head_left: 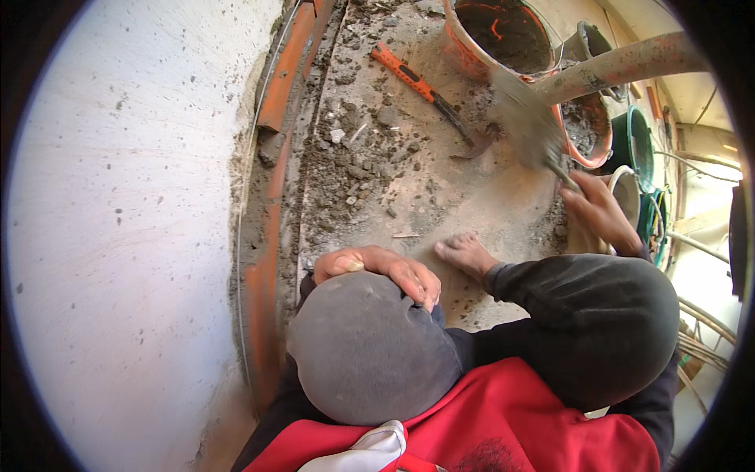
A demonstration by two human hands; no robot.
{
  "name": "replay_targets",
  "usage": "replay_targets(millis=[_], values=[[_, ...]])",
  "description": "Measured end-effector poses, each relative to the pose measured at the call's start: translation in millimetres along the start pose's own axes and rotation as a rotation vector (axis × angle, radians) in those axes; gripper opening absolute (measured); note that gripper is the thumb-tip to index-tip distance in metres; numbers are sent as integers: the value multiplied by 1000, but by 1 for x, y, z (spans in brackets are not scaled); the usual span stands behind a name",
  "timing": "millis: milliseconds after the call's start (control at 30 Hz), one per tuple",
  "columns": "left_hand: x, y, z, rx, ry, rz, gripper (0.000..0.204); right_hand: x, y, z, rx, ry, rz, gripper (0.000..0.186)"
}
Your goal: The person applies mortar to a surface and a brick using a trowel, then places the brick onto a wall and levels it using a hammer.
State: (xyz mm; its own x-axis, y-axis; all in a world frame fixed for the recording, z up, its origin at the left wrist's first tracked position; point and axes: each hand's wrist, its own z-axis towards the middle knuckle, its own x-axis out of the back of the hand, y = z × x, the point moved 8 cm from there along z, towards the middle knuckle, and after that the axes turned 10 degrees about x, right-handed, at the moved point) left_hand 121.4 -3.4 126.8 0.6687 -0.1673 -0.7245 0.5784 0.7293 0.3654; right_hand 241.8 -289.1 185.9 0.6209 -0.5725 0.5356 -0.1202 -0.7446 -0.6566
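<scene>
The right hand (602,209) grips the blurry trowel (525,119) beside the orange buckets (464,52) while the left hand (379,263) rests loosely on the knee (362,346), so a fast swing might bump one and splash grey mud (515,35) onto the bare foot (467,255).

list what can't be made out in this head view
All in the head view:
- Trowel: blade outline smeared by motion blur.
- Trowel handle's end: covered by the right hand.
- Left hand: partly hidden by the left knee.
- Uppermost orange bucket: far side cut off by the top edge.
</scene>
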Motion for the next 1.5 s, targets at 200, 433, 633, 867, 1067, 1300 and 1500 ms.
replay_targets(millis=[200,433,633,867,1067,1300,1500], values=[[-13,-8,-30,-133,188,73,58,-130,-33,149,221,-153,684,20],[-82,-36,-130,-144,904,279,61,-251,-103,271,118,60,1020,18],[-139,-66,-138,-414,1347,154,63,-266,-115,314,104,254,977,16],[-157,-74,-110,-644,1573,139,64,-291,-112,301,308,364,738,20],[-163,-74,-94,-668,1709,150,63,-304,-117,249,279,327,805,27],[-168,-75,-86,-665,1830,156,63,-355,-108,211,227,216,867,27],[-173,-75,-80,-664,1895,164,63,-377,-105,183,256,144,915,28]])
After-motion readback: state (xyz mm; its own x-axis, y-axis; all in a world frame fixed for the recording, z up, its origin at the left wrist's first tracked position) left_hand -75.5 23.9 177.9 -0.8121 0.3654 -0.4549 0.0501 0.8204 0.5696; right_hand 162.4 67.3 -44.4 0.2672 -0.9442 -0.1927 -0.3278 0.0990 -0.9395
